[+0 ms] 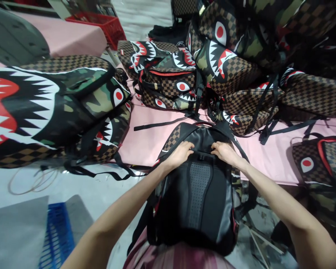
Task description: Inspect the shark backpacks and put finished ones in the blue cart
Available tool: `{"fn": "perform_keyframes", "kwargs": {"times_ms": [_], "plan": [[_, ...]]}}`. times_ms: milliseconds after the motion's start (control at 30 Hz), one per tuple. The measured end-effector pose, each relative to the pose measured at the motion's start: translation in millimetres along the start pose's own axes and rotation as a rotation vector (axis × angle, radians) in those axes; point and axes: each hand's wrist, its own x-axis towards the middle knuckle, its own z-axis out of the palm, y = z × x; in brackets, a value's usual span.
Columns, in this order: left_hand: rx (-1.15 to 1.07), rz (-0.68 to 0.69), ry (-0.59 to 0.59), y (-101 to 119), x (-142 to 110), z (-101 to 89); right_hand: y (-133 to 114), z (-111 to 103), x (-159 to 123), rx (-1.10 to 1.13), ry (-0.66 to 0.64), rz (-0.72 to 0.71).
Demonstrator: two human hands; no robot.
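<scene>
A black backpack (198,194) lies back panel up in front of me, its lower end against my body and its top on the pink table. Checkered and camouflage material shows along its sides. My left hand (182,153) has its fingers curled on the black material left of the upper middle. Level with it, my right hand (222,151) pinches the same material on the other side. A dark crosswise band or seam runs between the two hands. The shoulder straps spread out from the top, outside both hands.
Camouflage shark-mouth bags (81,108) lie to the left. More checkered backpacks (170,82) are heaped at the back and right, loose straps trailing over the pink tabletop (145,145). A red crate (109,30) stands behind; a blue crate (57,231) sits on the floor.
</scene>
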Motion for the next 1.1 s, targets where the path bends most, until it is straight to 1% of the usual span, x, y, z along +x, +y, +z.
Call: {"fn": "perform_keyframes", "kwargs": {"times_ms": [100, 200, 267, 333, 400, 467, 600, 700, 767, 833, 900, 1100], "plan": [[0.069, 0.091, 0.007, -3, -33, 17.4, -4, 1, -18, 0.163, 0.002, 0.068], [0.166, 0.156, -0.007, 8, -72, 34.6, -17, 2, -38, 0.337, -0.029, 0.164], [0.218, 0.177, 0.003, 13, -90, 43.3, -27, 3, -44, 0.361, -0.079, 0.212], [0.210, 0.200, 0.020, 14, -97, 49.4, -34, 5, -44, 0.352, -0.140, 0.236], [0.169, 0.216, 0.024, 12, -98, 52.5, -38, 8, -38, 0.331, -0.193, 0.235], [0.145, 0.224, 0.016, 8, -96, 52.5, -40, 12, -32, 0.303, -0.216, 0.217], [0.151, 0.231, 0.011, 2, -94, 48.7, -44, 21, -22, 0.246, -0.223, 0.178], [0.133, 0.229, 0.000, 2, -93, 48.6, -48, 25, -20, 0.270, -0.198, 0.155], [0.101, 0.214, -0.017, 2, -92, 50.9, -51, 27, -20, 0.338, -0.161, 0.211], [0.060, 0.190, -0.004, 2, -92, 54.2, -51, 28, -21, 0.417, -0.132, 0.300], [0.025, 0.181, 0.016, 1, -92, 56.7, -49, 27, -22, 0.463, -0.126, 0.333], [0.015, 0.216, 0.043, 2, -89, 51.9, -41, 24, -17, 0.335, -0.203, 0.235]]}}
